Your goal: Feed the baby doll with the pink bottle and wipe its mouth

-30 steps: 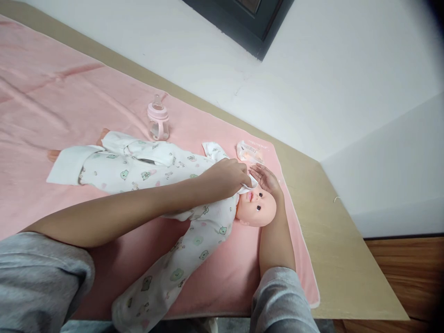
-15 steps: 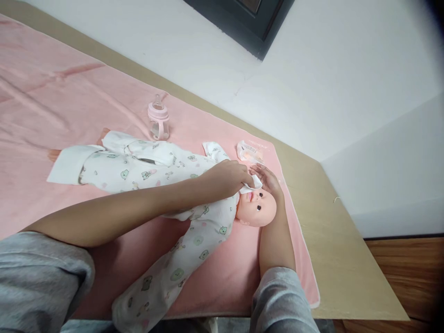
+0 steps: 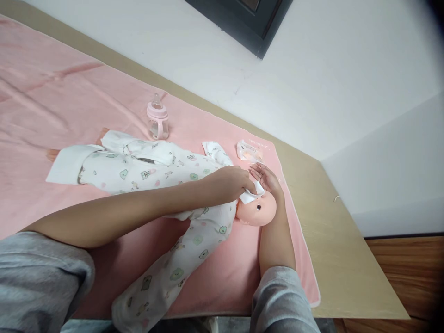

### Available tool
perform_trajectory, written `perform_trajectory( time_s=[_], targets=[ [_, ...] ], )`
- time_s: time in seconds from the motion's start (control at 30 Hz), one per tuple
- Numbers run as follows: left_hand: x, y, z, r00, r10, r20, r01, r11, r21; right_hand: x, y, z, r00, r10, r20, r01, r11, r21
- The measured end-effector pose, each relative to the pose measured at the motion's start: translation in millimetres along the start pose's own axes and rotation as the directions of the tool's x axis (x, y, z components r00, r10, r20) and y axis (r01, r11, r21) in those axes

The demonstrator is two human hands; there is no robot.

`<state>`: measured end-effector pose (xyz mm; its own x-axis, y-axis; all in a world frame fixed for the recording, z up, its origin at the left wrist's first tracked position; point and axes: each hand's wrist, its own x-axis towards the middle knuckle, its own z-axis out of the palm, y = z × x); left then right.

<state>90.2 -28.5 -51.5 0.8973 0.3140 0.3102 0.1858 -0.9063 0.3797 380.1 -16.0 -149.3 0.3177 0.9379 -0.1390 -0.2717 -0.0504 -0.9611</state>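
A baby doll [image 3: 258,212] in a white printed romper [image 3: 204,226] lies on its back, its head to the right. My left hand [image 3: 232,185] reaches across the doll's chest with fingers closed on a white wipe [image 3: 252,194], perhaps cloth or tissue. The wipe lies against the doll's face and covers its mouth and one eye. My right hand [image 3: 266,178] is beside the far side of the head, palm up, fingers stretched out and holding nothing. My right forearm passes behind the crown of the head.
A pink baby bottle [image 3: 158,120] stands beyond the doll's legs. A small clear-and-white plastic packet [image 3: 249,151] lies past my right hand. The pink blanket [image 3: 215,291] covers most of the tan tabletop [image 3: 333,231], which meets a white wall at the back.
My left hand has shifted the wipe slightly towards me over the doll's face. The mouth and one eye, visible before, are covered now. My right hand has barely moved.
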Motion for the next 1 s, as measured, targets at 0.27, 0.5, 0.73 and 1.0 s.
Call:
perform_trajectory(
  time_s=[0.27,0.5,0.73,1.0],
  targets=[
    [2,-1,-1,0.999,-0.044,0.021,0.044,0.999,-0.003,-1,0,0,1.0,-0.014,0.006,0.014,1.0,-0.026],
    [1,-3,0,0.997,-0.075,-0.025,0.075,0.997,0.028,-1,1,0,1.0,-0.015,-0.006,0.015,1.0,-0.003],
    [2,-5,-1,0.996,-0.095,0.003,0.094,0.994,0.046,0,2,-2,0.999,-0.028,0.019,0.028,1.0,0.002],
    [-8,3,-22,0.986,-0.167,0.022,0.168,0.966,-0.195,3,3,-5,0.999,-0.029,0.028,0.029,1.0,0.007]
  ],
)
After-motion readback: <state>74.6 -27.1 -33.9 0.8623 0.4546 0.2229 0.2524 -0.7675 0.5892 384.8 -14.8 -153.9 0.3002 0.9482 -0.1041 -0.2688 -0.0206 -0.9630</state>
